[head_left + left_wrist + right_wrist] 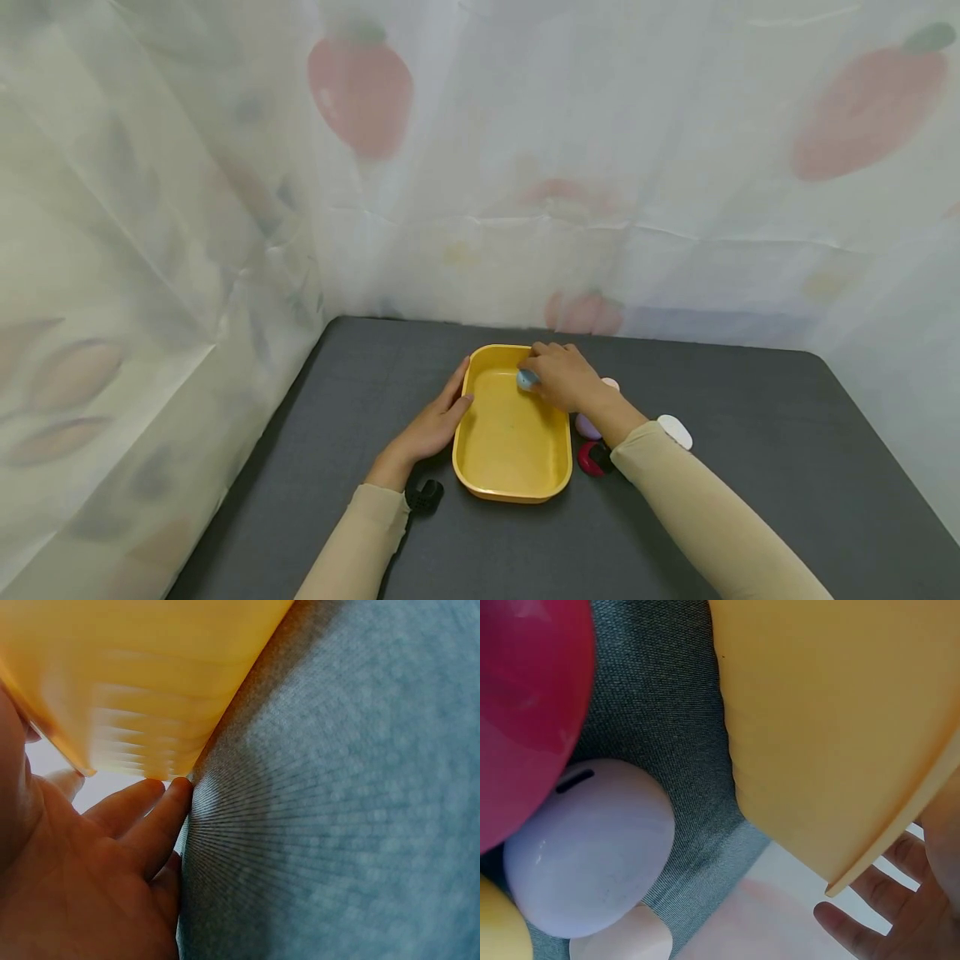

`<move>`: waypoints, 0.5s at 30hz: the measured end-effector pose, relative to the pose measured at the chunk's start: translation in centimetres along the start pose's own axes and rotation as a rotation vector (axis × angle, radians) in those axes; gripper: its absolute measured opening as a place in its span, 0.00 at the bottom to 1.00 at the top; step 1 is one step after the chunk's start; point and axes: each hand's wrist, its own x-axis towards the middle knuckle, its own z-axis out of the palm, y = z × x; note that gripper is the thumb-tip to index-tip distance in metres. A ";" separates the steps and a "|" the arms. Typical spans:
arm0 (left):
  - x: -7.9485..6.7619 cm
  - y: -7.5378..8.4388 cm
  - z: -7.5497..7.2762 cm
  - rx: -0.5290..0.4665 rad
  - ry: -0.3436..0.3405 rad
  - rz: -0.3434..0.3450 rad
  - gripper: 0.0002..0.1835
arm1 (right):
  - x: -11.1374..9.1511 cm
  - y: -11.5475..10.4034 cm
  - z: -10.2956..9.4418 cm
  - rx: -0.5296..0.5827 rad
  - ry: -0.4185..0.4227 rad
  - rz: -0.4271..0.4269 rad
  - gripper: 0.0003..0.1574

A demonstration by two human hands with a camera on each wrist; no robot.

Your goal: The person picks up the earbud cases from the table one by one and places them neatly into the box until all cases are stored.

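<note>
A yellow rectangular tray with raised walls stands on the dark grey table. My left hand rests against its left side, the fingers stretched along the outer wall and the thumb at the rim. In the left wrist view those fingers look nearly straight beside the tray wall. Over the tray's far right part, my right hand holds a light blue rounded piece low inside the walls. The right wrist view shows the tray's outer side and the right fingers beyond the rim; the blue piece is hidden there.
Right of the tray lie a smooth purple rounded piece with a dark slot, a red one, a pale pink one and a yellow one. A white piece sits beyond the right sleeve. Printed curtains hang behind the table.
</note>
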 end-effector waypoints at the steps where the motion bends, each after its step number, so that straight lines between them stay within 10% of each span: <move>1: 0.0 0.0 0.0 0.000 0.000 -0.001 0.34 | 0.0 0.0 0.1 -0.001 0.001 -0.001 0.24; 15: -0.3 0.1 -0.1 0.009 0.004 -0.001 0.34 | 0.1 -0.4 0.5 -0.029 -0.005 -0.012 0.23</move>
